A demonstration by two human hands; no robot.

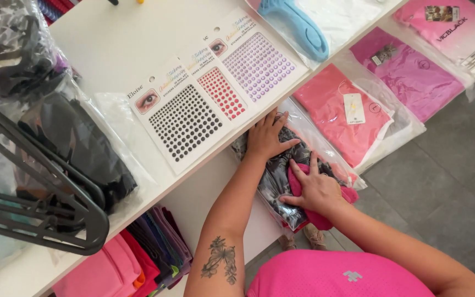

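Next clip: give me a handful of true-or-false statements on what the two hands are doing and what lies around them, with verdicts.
1. The left hand lies flat on a dark garment in a clear bag. True.
2. The right hand holds a blue cloth. False: it grips a pink cloth against the bag.
3. Three sticker cards lie on the white shelf. True.
4. The card nearest the left hand carries black dots. False: the red-dot card is nearest; the black-dot card lies beyond it.
5. Bagged pink garments lie past the hands. True.
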